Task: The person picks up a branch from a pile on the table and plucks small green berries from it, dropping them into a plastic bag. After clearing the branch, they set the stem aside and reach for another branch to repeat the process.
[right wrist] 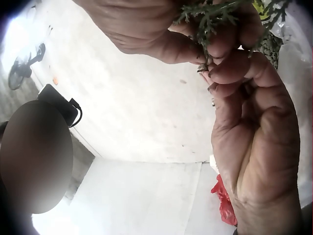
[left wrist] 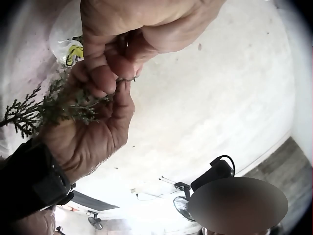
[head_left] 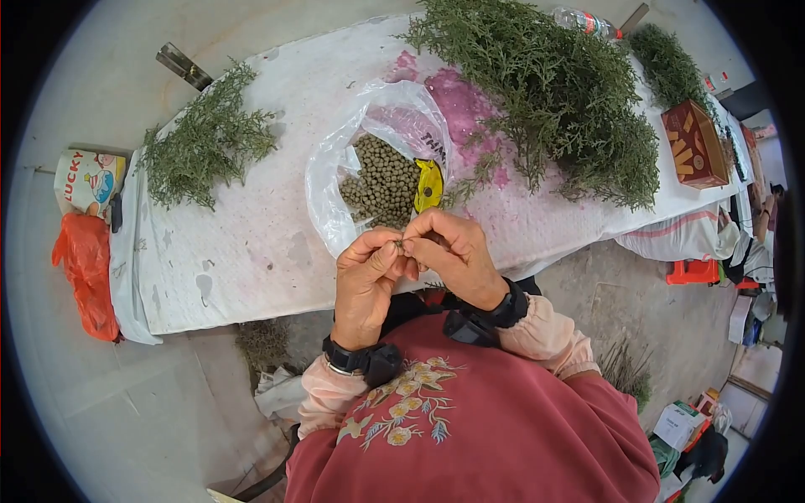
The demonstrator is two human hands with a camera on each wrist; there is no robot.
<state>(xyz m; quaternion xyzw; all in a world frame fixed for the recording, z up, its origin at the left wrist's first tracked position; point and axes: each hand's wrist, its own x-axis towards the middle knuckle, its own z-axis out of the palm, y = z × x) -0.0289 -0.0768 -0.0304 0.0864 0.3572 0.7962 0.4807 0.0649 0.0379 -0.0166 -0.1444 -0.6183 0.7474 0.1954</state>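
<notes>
In the head view, my left hand (head_left: 362, 289) and right hand (head_left: 459, 260) meet at the fingertips just in front of the plastic bag. My right hand (left wrist: 85, 139) holds a green evergreen sprig (left wrist: 29, 115), its scaly leaves fanned across the palm in the left wrist view. Fingertips of my left hand (right wrist: 259, 127) pinch at the sprig's thin end, right against the right thumb and finger. A clear plastic bag (head_left: 323, 180) lies rolled open, filled with small round olive-brown balls (head_left: 381, 176); a yellow packet (head_left: 428, 184) sits at its right side.
A large heap of evergreen branches (head_left: 545, 92) covers the table's (head_left: 243, 285) right part; a smaller bunch (head_left: 210, 138) lies left. A plastic bottle (head_left: 583, 21) and red-brown box (head_left: 694, 147) stand right. Off the left edge hangs a red plastic bag (head_left: 86, 272).
</notes>
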